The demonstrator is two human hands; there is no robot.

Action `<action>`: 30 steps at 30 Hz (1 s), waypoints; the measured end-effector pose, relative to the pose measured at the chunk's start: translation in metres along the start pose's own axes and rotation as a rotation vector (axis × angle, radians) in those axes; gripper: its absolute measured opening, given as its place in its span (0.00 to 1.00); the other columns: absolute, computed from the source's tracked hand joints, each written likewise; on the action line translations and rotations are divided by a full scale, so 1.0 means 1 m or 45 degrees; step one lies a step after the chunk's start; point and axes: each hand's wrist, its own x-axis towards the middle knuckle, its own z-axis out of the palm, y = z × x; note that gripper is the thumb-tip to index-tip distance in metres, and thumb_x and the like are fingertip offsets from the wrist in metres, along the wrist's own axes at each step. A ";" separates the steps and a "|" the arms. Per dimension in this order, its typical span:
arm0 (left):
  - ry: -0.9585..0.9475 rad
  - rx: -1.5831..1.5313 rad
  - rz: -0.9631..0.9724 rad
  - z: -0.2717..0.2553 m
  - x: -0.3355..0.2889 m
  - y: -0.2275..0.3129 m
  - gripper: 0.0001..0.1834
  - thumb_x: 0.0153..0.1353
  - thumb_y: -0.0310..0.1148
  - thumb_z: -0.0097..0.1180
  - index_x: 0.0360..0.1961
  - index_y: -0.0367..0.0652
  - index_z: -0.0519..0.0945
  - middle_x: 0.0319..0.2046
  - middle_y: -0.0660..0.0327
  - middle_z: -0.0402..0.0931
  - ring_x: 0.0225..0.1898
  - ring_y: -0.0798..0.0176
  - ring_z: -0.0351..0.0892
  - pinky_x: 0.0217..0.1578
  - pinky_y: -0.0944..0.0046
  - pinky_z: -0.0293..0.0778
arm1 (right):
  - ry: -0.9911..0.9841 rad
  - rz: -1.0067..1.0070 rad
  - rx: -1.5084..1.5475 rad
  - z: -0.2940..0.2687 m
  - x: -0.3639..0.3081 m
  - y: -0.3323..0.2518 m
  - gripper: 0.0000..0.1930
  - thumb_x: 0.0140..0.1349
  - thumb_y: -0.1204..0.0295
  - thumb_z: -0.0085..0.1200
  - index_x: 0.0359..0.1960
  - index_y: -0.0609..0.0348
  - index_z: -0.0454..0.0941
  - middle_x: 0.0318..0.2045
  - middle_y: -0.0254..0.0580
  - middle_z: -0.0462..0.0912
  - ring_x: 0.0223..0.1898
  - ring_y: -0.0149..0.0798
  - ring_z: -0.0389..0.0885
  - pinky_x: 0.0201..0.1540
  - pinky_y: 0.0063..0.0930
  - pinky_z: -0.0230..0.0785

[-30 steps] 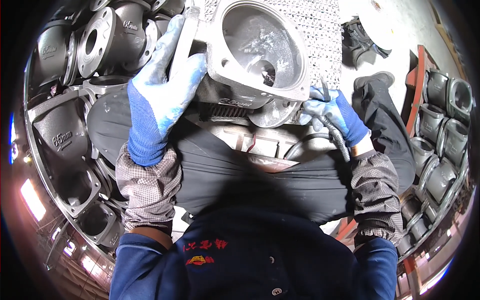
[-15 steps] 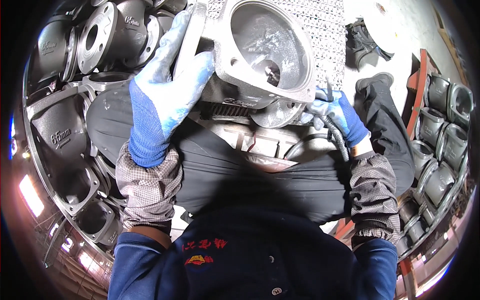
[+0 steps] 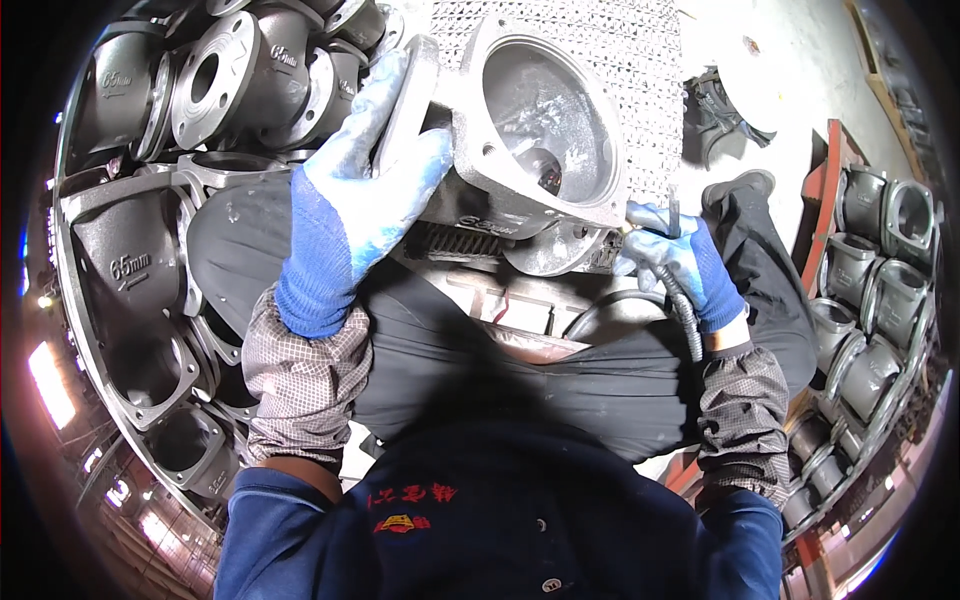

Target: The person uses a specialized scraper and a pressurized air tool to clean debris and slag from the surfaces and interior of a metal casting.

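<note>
The left hand point(image 3: 350, 200), in a blue glove, lies flat and spread over the left flank of a grey cast-metal valve housing point(image 3: 530, 140). Its fingers run up along the housing's side flange, and its grip is pressed against the metal rather than wrapped around it. The housing rests tilted over the person's lap, its wide round opening facing up and toward the right, with a smaller bore visible deep inside.

The right hand point(image 3: 680, 262), also blue-gloved, sits just below and to the right of the housing's lower corner. Its grip is closed around a slim hand tool point(image 3: 672, 215) whose thin tip rises from the fist and touches the housing's edge. A ribbed hose point(image 3: 684, 312) runs down from that grip past the wrist.

Beyond the left hand's grip, to its far side, dark cast housings point(image 3: 215, 95) are stacked closely, flanges outward. Out past the right hand's grip, more such castings point(image 3: 880, 270) line a red rack point(image 3: 826, 200). A perforated mat point(image 3: 640, 50) lies on the floor just beyond the held housing.
</note>
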 end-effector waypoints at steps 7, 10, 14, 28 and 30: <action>-0.038 0.307 0.289 -0.007 -0.003 -0.008 0.30 0.55 0.31 0.61 0.58 0.33 0.67 0.55 0.49 0.70 0.53 0.64 0.71 0.53 0.68 0.66 | 0.357 -0.093 -0.009 -0.008 -0.021 -0.007 0.20 0.62 0.71 0.48 0.53 0.71 0.70 0.22 0.43 0.79 0.19 0.26 0.76 0.18 0.13 0.64; -0.050 -0.057 -0.110 -0.004 -0.003 0.002 0.28 0.56 0.31 0.60 0.57 0.34 0.69 0.55 0.50 0.70 0.54 0.63 0.69 0.54 0.68 0.64 | 0.527 -0.127 0.075 -0.007 -0.034 -0.027 0.20 0.62 0.71 0.47 0.53 0.70 0.69 0.26 0.43 0.80 0.19 0.25 0.75 0.20 0.15 0.66; -0.030 -0.019 0.174 -0.003 -0.001 -0.003 0.25 0.59 0.31 0.56 0.56 0.33 0.69 0.55 0.50 0.70 0.57 0.62 0.67 0.57 0.67 0.61 | 0.537 -0.479 0.008 0.021 -0.050 -0.073 0.20 0.62 0.70 0.46 0.54 0.69 0.69 0.27 0.45 0.81 0.23 0.26 0.76 0.23 0.14 0.67; 0.046 0.277 0.828 -0.008 0.005 -0.025 0.19 0.62 0.22 0.45 0.56 0.35 0.66 0.52 0.42 0.70 0.33 0.54 0.80 0.33 0.63 0.77 | 0.006 -0.715 0.032 0.106 -0.035 -0.096 0.15 0.60 0.69 0.50 0.47 0.62 0.74 0.30 0.42 0.80 0.27 0.35 0.78 0.30 0.25 0.71; 0.017 0.266 0.790 -0.005 0.004 -0.025 0.19 0.62 0.22 0.45 0.55 0.35 0.67 0.50 0.43 0.71 0.31 0.55 0.80 0.31 0.64 0.76 | -0.033 -0.211 -0.010 0.053 -0.058 -0.119 0.19 0.64 0.63 0.45 0.51 0.61 0.73 0.31 0.41 0.82 0.25 0.25 0.77 0.28 0.16 0.69</action>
